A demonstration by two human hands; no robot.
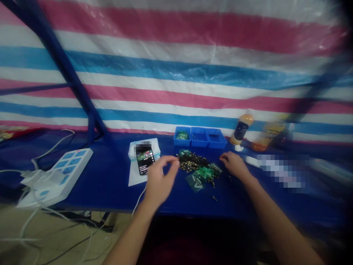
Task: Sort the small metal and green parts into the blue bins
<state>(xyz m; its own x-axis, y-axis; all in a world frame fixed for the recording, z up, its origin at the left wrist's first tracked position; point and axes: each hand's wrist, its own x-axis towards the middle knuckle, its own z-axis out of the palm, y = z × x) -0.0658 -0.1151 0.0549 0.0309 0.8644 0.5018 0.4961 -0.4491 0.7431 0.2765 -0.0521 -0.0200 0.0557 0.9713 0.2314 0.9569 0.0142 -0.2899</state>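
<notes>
My left hand (160, 176) hovers over the blue table (110, 184), its fingers curled toward the thumb beside a pile of small dark and brass screws (191, 162). Whether it pinches a part is too blurred to tell. My right hand (234, 163) rests on the table to the right of the pile, fingers bent down onto the surface. Small green plastic bags (202, 176) lie just in front of the pile. A phone (145, 159) with a lit screen lies on white paper left of my left hand.
Three small blue bins (200, 137) stand in a row behind the pile. Two bottles (241, 130) stand at the back right. A white power strip (55, 175) with cables sits at the left edge. A striped tarp hangs behind; a blue pole (71, 73) slants down.
</notes>
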